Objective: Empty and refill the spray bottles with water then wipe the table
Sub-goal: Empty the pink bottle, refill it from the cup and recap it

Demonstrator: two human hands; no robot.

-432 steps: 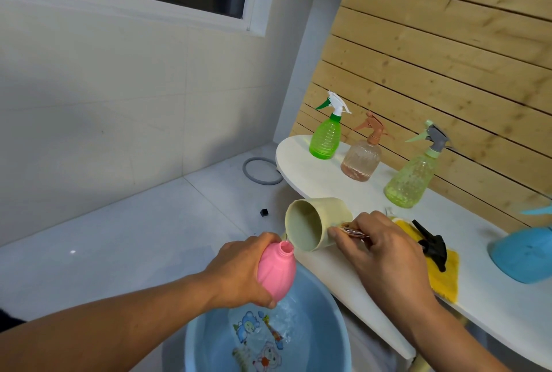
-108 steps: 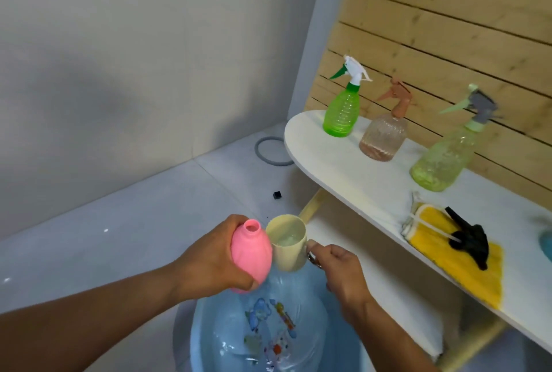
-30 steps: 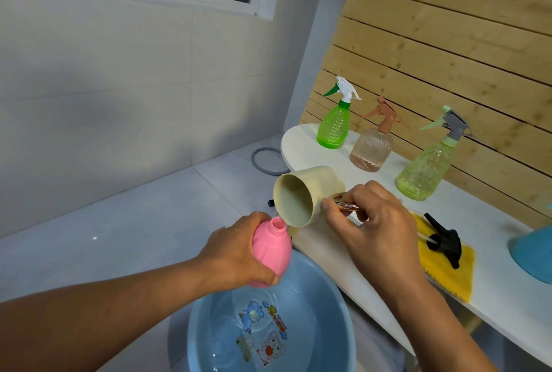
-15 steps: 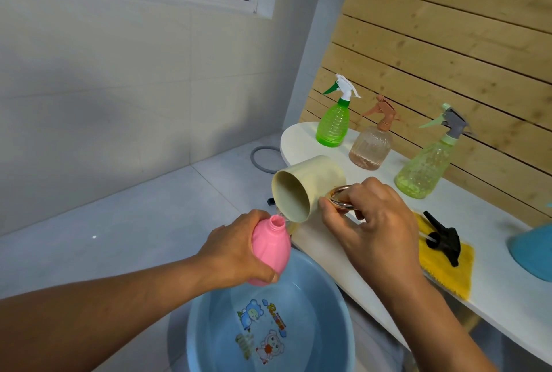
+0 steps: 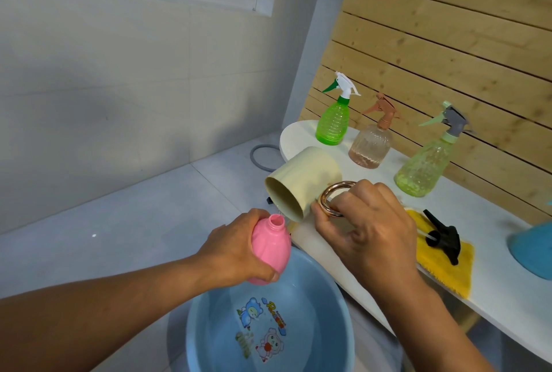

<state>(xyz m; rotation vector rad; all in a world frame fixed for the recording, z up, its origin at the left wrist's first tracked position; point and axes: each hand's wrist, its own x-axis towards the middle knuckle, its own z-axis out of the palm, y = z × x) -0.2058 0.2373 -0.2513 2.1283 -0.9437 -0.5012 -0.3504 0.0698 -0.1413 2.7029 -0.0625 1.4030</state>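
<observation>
My left hand (image 5: 231, 252) grips a pink bottle (image 5: 270, 252) with no spray head, its open neck up, above a blue basin (image 5: 337, 303). My right hand (image 5: 366, 231) holds a cream cup (image 5: 301, 181) by its gold ring handle, tipped on its side with the mouth just above the bottle's neck. A thin trickle runs from the cup's rim toward the neck. A black spray head (image 5: 442, 235) lies on a yellow cloth (image 5: 442, 264) on the white table (image 5: 493, 291).
Three spray bottles stand at the table's back by the wooden slat wall: a green one (image 5: 333, 123), a peach one (image 5: 370, 144), a pale green one (image 5: 422, 168). A blue bottle (image 5: 531, 247) sits at the right edge. A grey ring (image 5: 263, 156) lies on the tiled floor.
The cup has tipped further over the pink bottle's neck within the last second. Earlier it was upright with water in it beside the bottle. The bottle stays above the basin.
</observation>
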